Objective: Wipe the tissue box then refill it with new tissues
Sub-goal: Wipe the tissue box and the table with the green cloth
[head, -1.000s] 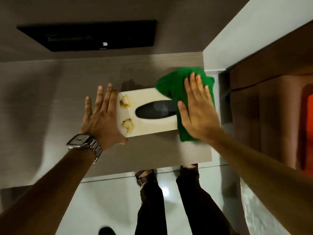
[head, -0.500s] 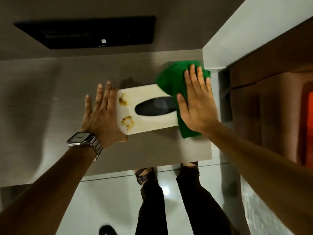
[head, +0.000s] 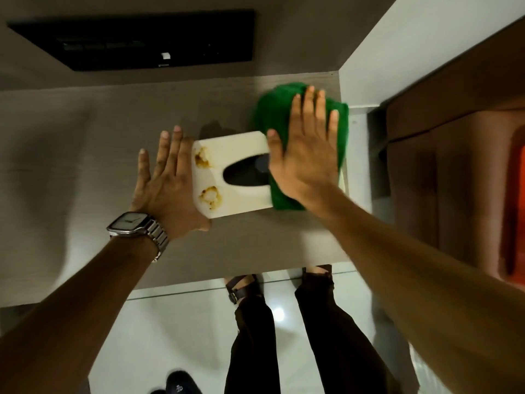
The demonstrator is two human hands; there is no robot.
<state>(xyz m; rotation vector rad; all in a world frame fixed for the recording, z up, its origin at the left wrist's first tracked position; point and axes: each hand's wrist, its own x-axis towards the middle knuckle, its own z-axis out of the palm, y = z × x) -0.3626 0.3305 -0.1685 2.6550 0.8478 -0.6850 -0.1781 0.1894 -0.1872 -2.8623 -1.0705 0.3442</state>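
Dim, wide-angle warp — floor glare, motion blur

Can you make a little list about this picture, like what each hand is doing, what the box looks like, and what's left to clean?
left hand: flat and open, pressed against the left end of the tissue box
right hand: flat and open, pressing the green cloth onto the right part of the box
tissue box: white, on the wooden shelf, dark oval opening on top
green cloth: covers the box's right end
stains: two brownish spots near the left end, not covered by the cloth
tissues: none visible in the opening
watch: on the left wrist
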